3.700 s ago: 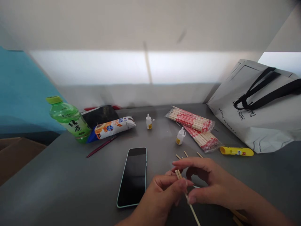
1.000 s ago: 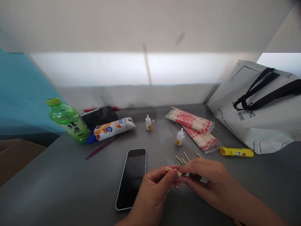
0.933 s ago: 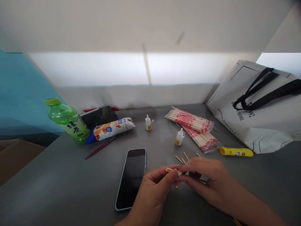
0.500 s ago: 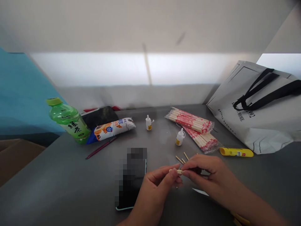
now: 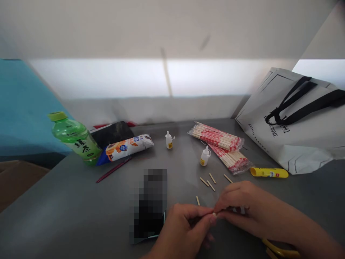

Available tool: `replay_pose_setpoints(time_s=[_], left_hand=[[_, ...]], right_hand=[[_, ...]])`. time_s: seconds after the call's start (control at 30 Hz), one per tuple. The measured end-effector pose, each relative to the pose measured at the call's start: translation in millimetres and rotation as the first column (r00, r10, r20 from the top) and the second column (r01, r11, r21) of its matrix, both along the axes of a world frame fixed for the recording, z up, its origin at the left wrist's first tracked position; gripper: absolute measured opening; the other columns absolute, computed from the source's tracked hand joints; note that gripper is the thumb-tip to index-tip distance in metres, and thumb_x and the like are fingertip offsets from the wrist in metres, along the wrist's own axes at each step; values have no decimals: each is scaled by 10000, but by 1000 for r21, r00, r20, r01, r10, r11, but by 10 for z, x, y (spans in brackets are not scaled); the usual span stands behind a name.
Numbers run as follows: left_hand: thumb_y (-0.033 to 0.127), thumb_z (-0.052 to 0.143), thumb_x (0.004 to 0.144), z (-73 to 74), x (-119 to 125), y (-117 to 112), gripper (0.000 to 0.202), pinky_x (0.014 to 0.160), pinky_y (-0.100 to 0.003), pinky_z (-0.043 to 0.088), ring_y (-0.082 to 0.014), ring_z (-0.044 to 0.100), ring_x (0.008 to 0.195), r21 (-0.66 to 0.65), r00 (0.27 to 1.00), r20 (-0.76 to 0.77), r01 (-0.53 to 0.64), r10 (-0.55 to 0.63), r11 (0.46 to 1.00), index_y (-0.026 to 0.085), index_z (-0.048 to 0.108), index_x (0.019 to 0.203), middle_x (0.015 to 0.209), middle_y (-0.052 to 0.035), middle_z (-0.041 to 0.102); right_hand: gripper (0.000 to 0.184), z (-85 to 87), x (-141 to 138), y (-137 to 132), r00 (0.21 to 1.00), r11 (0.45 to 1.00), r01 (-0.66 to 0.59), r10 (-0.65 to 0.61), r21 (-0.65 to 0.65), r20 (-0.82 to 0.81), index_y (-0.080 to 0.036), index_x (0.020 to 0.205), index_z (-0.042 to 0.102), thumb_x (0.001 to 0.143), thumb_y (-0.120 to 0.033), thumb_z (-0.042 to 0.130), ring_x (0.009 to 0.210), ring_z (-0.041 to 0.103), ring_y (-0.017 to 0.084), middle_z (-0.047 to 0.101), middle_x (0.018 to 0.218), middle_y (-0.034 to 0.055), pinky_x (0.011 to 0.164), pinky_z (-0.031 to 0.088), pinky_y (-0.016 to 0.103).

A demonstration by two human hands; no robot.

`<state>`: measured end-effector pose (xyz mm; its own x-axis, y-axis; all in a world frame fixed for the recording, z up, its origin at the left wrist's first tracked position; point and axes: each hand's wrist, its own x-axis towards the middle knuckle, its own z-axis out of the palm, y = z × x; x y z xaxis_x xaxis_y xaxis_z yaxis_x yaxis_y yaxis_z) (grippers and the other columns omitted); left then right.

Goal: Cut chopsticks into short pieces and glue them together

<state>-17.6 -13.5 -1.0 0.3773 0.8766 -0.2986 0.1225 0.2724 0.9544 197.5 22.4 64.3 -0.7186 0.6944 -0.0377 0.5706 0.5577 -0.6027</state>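
Note:
My left hand [image 5: 185,225] and my right hand [image 5: 246,208] meet at the lower right of the head view, thumbs and forefingers pinched together. Between the fingertips shows the pale end of short wooden stick pieces [image 5: 214,214]; the fingers cover most of them, so I cannot tell how many. Loose on the grey table lie several cut stick pieces [image 5: 204,181], one of them [image 5: 198,200] just behind my left fingers. Beyond them stands a small white glue bottle [image 5: 205,157]. A yellow-handled tool [image 5: 280,250] lies under my right forearm, mostly hidden.
Two plastic-wrapped bundles of sticks [image 5: 218,136] lie at the back, near a second glue bottle [image 5: 169,141]. A yellow tube [image 5: 269,172] and a white bag [image 5: 296,126] are right. A phone [image 5: 152,205], pen [image 5: 113,169], snack packet [image 5: 129,146] and green bottle [image 5: 75,138] are left.
Both hands have come down and nearer to me, still pinched together. The held stick pieces are now mostly hidden by the fingers. More loose pieces show on the table behind the hands.

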Motion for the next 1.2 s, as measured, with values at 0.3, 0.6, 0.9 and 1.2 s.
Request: replay_pose_setpoints(time_s=[0.3, 0.6, 0.9, 1.2], left_hand=[[470, 742, 838, 24, 49, 6, 355, 539, -255, 528, -141, 604, 544, -104, 991, 126, -42, 55, 994, 135, 847, 889, 646, -42, 675], [564, 808, 777, 91, 2, 31, 467, 555, -242, 559, -143, 700, 579, -257, 950, 295, -26, 103, 966, 111, 833, 888, 890, -130, 796], [499, 807, 800, 32, 26, 45, 403, 513, -220, 555, -140, 719, 552, -315, 926, 362, 13, 108, 949, 106, 766, 879, 843, -113, 799], [548, 847, 727, 39, 49, 19, 469, 513, -235, 549, -146, 713, 550, -327, 943, 309, -14, 121, 945, 128, 718, 893, 798, -85, 790]], right_hand=[[135, -21, 34, 33, 999, 999, -33, 34, 20, -17, -252, 1050, 791, 961, -263, 690, 855, 718, 181, 789, 953, 35, 737, 514, 270], [154, -47, 65, 44, 999, 999, -12, 14, 52, -36, -269, 1058, 794, 960, -257, 676, 815, 711, 194, 767, 919, 33, 697, 514, 290], [170, -29, 79, 50, 999, 994, -16, 20, 107, -40, -283, 1079, 782, 974, -258, 650, 809, 702, 202, 747, 914, 32, 703, 524, 303], [168, -66, 77, 62, 998, 987, -66, 66, 147, 5, -281, 1071, 780, 968, -238, 654, 803, 693, 198, 747, 887, 27, 692, 499, 297]])
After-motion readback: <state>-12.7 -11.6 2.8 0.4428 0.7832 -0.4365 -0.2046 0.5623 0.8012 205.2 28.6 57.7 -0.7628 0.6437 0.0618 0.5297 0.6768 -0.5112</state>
